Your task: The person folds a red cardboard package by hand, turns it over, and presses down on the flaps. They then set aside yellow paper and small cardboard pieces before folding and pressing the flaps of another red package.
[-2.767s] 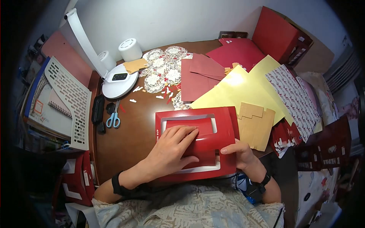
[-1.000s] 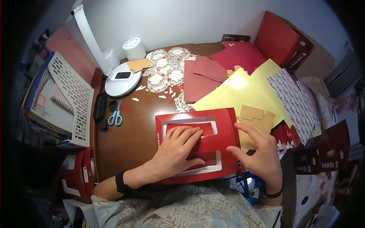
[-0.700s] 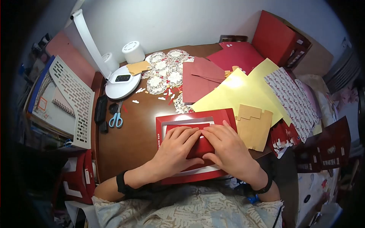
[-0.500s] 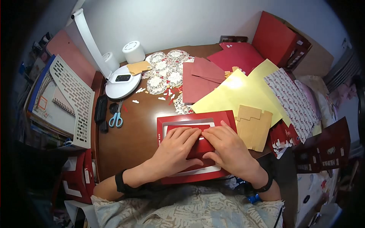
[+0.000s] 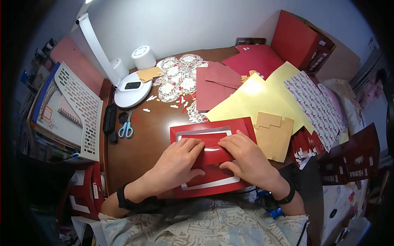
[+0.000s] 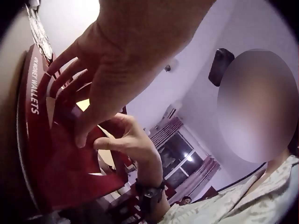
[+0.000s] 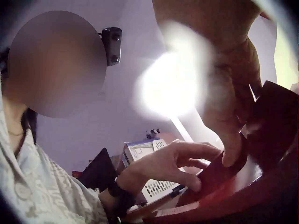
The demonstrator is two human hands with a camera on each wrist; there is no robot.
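Note:
A flat red box (image 5: 223, 190), with two white-edged windows and a red band (image 5: 216, 156) between them, lies at the desk's front edge. Red card shows inside the windows. In the left wrist view the side lettering (image 6: 35, 88) reads "MONEY WALLETS". My left hand (image 5: 174, 163) rests on the left part of the band, fingers lightly bent and thumb apart toward me. My right hand (image 5: 245, 156) lies over the band's right part, fingertips facing the left ones across a gap. In the right wrist view, my right thumb (image 7: 230, 147) presses against the red card.
Tan cardboard pieces (image 5: 273, 141), yellow sheets (image 5: 246, 98) and dark red envelopes (image 5: 215, 88) lie beyond the box. Blue-handled scissors (image 5: 125, 129) sit left, near a white file holder (image 5: 84, 119). A white lamp base (image 5: 131, 96) and paper scraps (image 5: 180, 102) stand farther back.
My right hand left the box's right edge, lifted, and came down on the middle band. My left hand has since slid left, widening the gap between the hands. The box stays nearly in place.

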